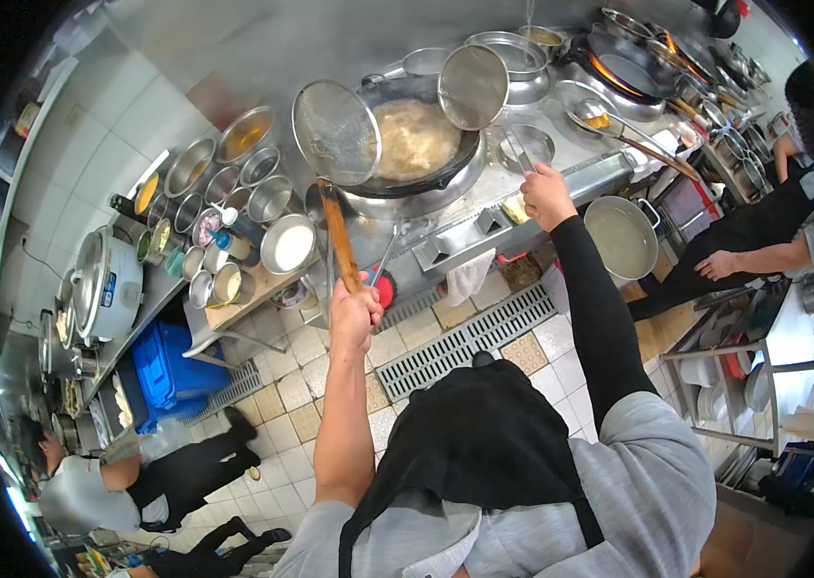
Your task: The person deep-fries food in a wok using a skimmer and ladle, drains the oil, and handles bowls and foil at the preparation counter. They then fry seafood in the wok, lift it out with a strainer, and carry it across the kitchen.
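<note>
My left hand [356,313] is closed around the wooden handle of a large round mesh strainer [335,133]. That strainer is raised at the left edge of a wok [470,154] of bubbling, foamy liquid [415,140]. In my right hand [549,196] is the thin metal handle of a smaller mesh strainer [473,87], raised over the wok's right rim. The wok sits on the stove. Whatever lies in the bubbling liquid is hidden by foam. I cannot make out any food in either strainer.
Metal bowls and a pot of white contents [288,245] crowd the left counter. A large pot of cloudy liquid [621,238] stands at right, below a ladle [596,117]. Co-workers are at right [763,231] and lower left [176,482]. A floor grate [465,342] lies below.
</note>
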The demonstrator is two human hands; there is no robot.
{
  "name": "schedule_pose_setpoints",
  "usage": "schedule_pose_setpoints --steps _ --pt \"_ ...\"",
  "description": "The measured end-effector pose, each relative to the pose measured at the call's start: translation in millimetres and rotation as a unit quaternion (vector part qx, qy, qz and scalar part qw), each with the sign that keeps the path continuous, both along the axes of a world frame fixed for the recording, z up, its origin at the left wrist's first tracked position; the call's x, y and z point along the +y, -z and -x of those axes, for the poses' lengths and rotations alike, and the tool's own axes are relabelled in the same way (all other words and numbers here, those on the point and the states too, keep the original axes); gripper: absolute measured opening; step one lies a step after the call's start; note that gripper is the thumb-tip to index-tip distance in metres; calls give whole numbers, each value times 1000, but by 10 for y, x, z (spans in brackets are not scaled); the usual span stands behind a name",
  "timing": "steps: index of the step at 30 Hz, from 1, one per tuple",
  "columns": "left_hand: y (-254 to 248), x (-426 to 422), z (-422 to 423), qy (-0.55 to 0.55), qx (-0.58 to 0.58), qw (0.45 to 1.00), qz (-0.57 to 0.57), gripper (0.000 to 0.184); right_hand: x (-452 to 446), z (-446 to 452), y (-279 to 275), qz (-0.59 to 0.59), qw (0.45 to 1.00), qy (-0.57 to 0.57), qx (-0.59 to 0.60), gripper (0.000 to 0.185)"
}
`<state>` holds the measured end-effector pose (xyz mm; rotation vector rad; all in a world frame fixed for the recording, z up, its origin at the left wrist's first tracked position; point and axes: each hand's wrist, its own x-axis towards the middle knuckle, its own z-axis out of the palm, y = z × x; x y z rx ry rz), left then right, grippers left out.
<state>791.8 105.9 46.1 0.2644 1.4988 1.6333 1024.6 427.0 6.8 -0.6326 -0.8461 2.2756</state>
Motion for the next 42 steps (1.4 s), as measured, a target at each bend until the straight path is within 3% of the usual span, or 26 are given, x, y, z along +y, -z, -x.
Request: schedule_pose_setpoints --steps 2,5,8,9,11,14,17,19,20,21,23,25,27,30,31,34,35,36,37,38,39,42 --pt "59 71 -6 8 -2 1000 -6 45 39 -121 5 33 998 -28 55 6" --pt "148 203 -21 -10 9 1000 -8 41 -112 -295 -127 -57 987 119 -93 6" --pt "281 340 115 11 149 986 69 38 -14 -557 98 -30 989 140 -39 7" --pt "369 406 186 -5 296 949 111 37 7 -587 191 10 981 186 -50 8" --pt "511 570 343 -35 563 806 181 36 6 -629 282 27 977 194 -79 11" --pt "488 794 566 -4 549 795 257 36 -1 -659 503 81 964 240 -83 15" --pt "360 962 495 13 575 749 331 38 -42 -644 551 91 961 239 -109 22" --pt "387 1024 466 29 590 726 352 40 154 -661 824 103 976 190 -21 19" --pt "412 1025 454 38 597 713 365 41 96 -623 664 110 980 164 23 17" --pt "440 1019 431 43 604 704 371 41 62 -542 502 -43 961 207 -179 11" --pt "503 1018 366 53 615 690 379 43 398 -315 1018 -261 861 234 -368 13" --pt "561 1000 317 53 620 685 379 43 503 -236 1174 -398 754 237 -466 16" --pt "610 971 284 54 617 685 384 43 433 -176 935 -469 697 231 -491 20" --pt "684 913 251 46 597 705 380 45 260 -191 657 -384 749 248 -480 26" --pt "712 879 229 40 590 719 366 47 224 -209 670 -411 710 272 -502 27" --pt "937 776 254 26 585 743 326 54 135 -386 684 -361 755 276 -472 27" --pt "993 755 246 22 586 747 312 57 194 -380 892 -424 720 360 -415 21" --pt "1050 721 239 24 585 749 312 60 248 -476 1098 -271 851 318 -319 19" --pt "1080 699 216 26 582 751 311 63 210 -572 1067 -104 938 260 -205 16" --pt "1107 671 192 28 580 752 311 66 143 -657 975 68 976 189 -80 13" --pt "1130 641 174 34 583 749 314 73 76 -670 883 123 970 208 -17 6" --pt "1150 583 91 44 568 747 344 78 232 -779 1401 228 963 109 91 4"
